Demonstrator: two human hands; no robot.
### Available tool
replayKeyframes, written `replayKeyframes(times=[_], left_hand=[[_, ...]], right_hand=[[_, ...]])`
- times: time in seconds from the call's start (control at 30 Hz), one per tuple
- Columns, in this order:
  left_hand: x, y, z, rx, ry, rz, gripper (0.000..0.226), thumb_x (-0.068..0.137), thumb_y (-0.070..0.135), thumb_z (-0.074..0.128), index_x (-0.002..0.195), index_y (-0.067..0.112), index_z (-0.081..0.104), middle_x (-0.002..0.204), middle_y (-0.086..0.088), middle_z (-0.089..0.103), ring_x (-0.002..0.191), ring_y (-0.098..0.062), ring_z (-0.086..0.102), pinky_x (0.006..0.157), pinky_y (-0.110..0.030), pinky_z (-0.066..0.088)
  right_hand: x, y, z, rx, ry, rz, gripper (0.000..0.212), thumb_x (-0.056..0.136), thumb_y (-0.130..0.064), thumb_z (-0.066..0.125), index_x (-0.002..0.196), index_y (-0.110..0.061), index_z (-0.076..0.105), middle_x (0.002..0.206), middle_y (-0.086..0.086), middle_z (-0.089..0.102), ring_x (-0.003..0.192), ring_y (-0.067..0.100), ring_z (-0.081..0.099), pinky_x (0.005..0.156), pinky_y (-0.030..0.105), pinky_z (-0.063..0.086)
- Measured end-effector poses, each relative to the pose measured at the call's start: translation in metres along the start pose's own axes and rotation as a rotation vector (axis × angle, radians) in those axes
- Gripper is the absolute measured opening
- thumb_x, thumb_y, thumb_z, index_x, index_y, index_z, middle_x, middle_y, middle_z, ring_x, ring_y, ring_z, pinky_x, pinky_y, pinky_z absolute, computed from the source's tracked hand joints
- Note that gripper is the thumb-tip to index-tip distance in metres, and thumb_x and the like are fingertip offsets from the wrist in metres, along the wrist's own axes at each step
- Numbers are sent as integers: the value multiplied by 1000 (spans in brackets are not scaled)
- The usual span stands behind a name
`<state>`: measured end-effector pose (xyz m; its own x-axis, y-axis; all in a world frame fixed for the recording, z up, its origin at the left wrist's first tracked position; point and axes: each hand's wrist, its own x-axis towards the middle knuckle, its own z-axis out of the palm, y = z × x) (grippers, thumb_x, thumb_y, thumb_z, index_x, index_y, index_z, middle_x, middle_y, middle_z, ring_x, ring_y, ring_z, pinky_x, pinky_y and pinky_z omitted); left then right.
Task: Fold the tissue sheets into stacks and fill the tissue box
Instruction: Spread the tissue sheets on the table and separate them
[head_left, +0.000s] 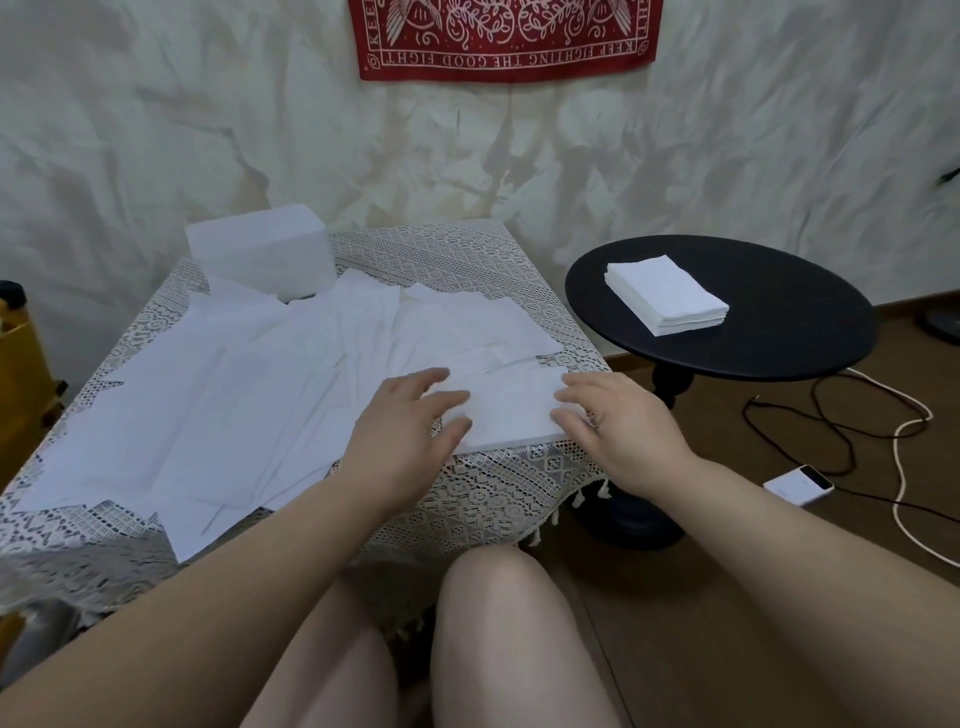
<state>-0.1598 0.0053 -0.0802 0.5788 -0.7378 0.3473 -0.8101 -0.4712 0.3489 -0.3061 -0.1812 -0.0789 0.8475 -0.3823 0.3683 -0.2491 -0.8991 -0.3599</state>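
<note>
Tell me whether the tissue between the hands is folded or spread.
Folded: the tissue is a compact rectangle with a thick layered front edge.

The red wall hanging is cut off by the top edge, and a yellow object by the left edge. The left hand hides the left end of the folded tissue. Loose sheets cover much of the surface. The white box shows no visible opening
</note>
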Motion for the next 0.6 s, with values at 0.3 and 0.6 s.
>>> replayKeyframes(times=[0.3, 0.6], left_hand=[[1, -8, 6, 275, -307, -6, 47, 99, 45, 25, 146, 39, 23, 156, 16, 16, 144, -15, 4, 109, -43, 18], [35, -18, -4, 134, -96, -23, 37, 94, 41, 48, 129, 32, 54, 144, 13, 42, 135, -15, 26, 107, -36, 27]], right_hand=[[5, -7, 7, -98, -241, 4, 37, 98, -32, 43, 132, -20, 52, 141, -2, 47, 132, 15, 37, 103, 34, 34], [47, -3, 1, -119, -225, -3, 37, 98, -34, 43, 128, -18, 55, 133, -1, 53, 126, 22, 43, 103, 34, 36]])
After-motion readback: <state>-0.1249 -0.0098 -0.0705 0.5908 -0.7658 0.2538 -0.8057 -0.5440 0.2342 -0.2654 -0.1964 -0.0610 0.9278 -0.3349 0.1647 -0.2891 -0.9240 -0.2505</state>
